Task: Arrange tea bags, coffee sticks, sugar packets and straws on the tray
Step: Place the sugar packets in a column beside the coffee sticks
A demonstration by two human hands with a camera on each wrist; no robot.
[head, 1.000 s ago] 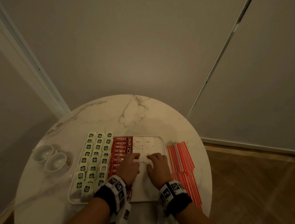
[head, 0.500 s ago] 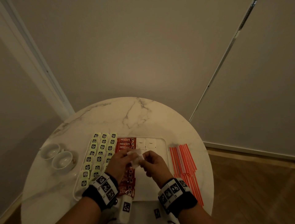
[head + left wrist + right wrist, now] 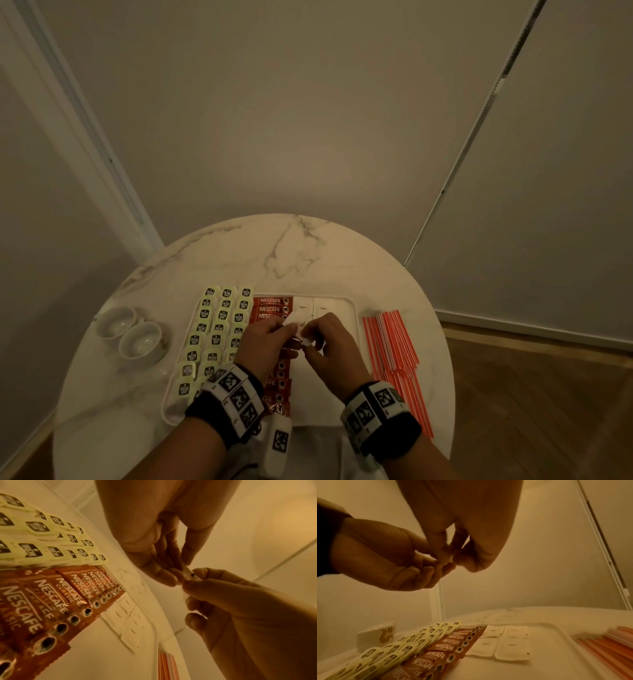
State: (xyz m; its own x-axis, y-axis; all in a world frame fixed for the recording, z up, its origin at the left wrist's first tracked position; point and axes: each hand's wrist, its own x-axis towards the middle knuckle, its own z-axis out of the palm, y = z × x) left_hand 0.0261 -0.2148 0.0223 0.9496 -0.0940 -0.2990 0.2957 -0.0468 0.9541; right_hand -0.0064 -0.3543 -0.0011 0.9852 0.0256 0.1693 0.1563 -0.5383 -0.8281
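**Sugar packets held above tray by both hands**

The left hand (image 3: 270,342) and right hand (image 3: 330,349) meet above the white tray (image 3: 352,310), fingertips pinching small white sugar packets (image 3: 297,325) between them, clear of the tray floor. The packets are white paper with faint print, slightly crumpled in the grip. On the tray, three columns of pale tea bags (image 3: 219,329) lie at the left, a column of red coffee sticks (image 3: 272,305) beside them, then flat sugar packets already laid down (image 3: 313,306). Red straws (image 3: 394,346) lie on the marble table (image 3: 281,260) right of the tray.

The head view alone shows two white cups (image 3: 132,334). The left wrist view shows four laid packets in two rows (image 3: 127,616); the right wrist view shows them (image 3: 503,642) edge to edge.
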